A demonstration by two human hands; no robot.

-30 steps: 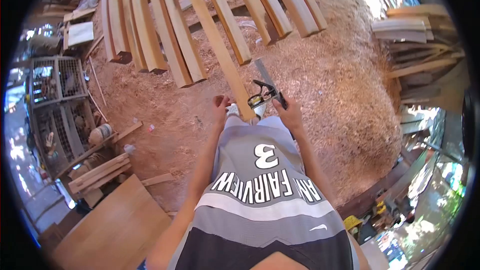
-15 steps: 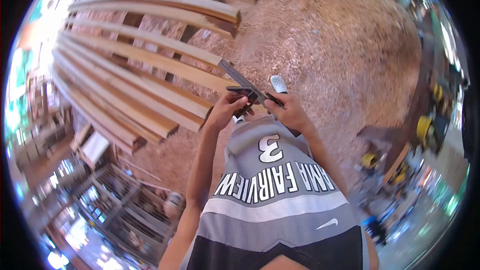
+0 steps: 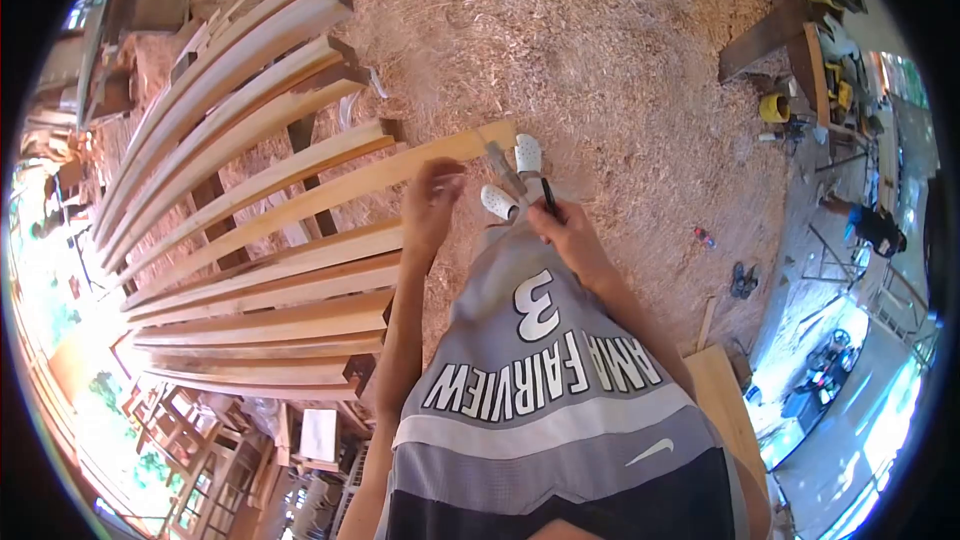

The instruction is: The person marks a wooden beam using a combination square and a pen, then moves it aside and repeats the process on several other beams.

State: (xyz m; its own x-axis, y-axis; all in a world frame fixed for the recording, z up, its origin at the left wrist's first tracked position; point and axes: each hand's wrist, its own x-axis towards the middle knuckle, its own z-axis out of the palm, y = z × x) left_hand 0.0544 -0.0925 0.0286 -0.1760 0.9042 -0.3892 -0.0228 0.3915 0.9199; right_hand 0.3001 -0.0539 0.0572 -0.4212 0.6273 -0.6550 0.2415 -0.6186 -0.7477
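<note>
My right hand (image 3: 572, 238) is closed around a slim black pen-like object (image 3: 548, 198) that sticks up past the fingers. Just beyond it, a blurred flat grey blade (image 3: 505, 170) slants over the near end of a pale plank (image 3: 465, 145). Whether my right hand also grips this blade, I cannot tell. My left hand (image 3: 432, 202) is raised beside the same plank, its fingers loosely bent and apart with nothing between them. White clogs (image 3: 528, 152) on my feet show close to the plank's end.
Several long timber beams (image 3: 270, 340) fan out to the left on dark crosspieces (image 3: 222, 230). Wood shavings (image 3: 580, 50) cover the ground. At the right are a yellow container (image 3: 774, 108), a pair of dark shoes (image 3: 743, 280), a wide board (image 3: 722, 405) and another person (image 3: 878, 228) farther off.
My left hand has let go of the grey-bladed tool with the black head and moved left. The view has turned, so the beams appear swung round and lower.
</note>
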